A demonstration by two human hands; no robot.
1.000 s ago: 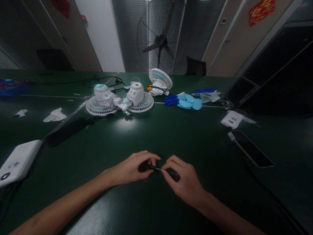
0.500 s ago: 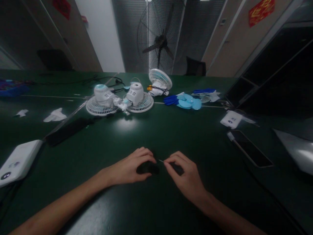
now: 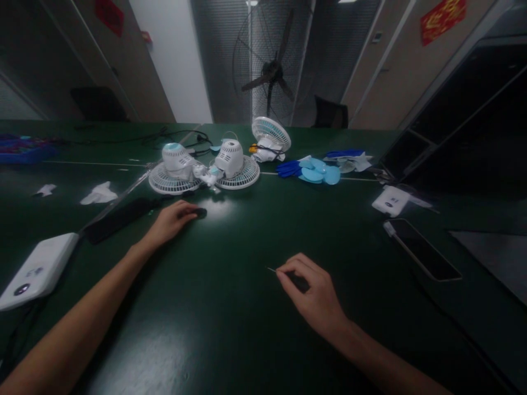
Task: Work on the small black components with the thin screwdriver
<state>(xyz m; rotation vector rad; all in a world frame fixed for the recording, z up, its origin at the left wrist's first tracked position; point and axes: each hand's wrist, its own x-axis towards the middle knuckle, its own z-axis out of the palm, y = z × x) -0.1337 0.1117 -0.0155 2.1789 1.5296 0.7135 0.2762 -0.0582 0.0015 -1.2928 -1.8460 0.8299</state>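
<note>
My left hand (image 3: 175,218) reaches forward over the dark green table, its fingers closed on the near side of a small dark rounded object (image 3: 201,212) whose exact kind I cannot make out. That object is just in front of the white fan parts. Lower and to the right, my right hand (image 3: 310,291) pinches a tool with a thin metal shaft (image 3: 270,269), like a small screwdriver. The shaft points left, and a dark part shows inside the curled fingers. Two white fan heads (image 3: 175,170) (image 3: 229,159) lie face down beyond my left hand.
A third small fan (image 3: 270,137), blue gloves (image 3: 288,168) and light-blue fan blades (image 3: 319,171) lie farther back. At right are a white device (image 3: 391,201) and a phone (image 3: 422,249). A white power bank (image 3: 39,269) and a black slab (image 3: 117,221) lie at left.
My left hand has moved forward and left with the dark object, away from my right hand, to near the fan heads. My right hand stays in place with the tool.
</note>
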